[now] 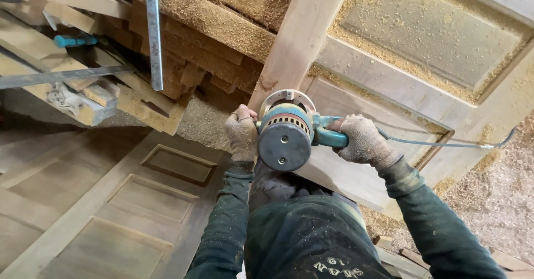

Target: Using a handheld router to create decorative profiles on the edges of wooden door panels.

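Note:
A teal and grey hand-held router (285,134) stands on the near edge of a panelled wooden door (423,95) that lies flat and is strewn with sawdust. My left hand (241,132), in a dusty knit glove, grips the handle on the router's left side. My right hand (362,141), gloved the same way, holds the teal handle on the right. The router's round base rests by the foot of a central wooden stile (300,34). A thin cable (445,143) runs from the right handle off to the right.
Another panelled door (128,201) lies lower at the left. Stacked timber offcuts (111,84), a metal bar clamp (154,34) and a teal-handled tool (75,40) sit at the upper left. Sawdust covers the floor (500,195) at the right.

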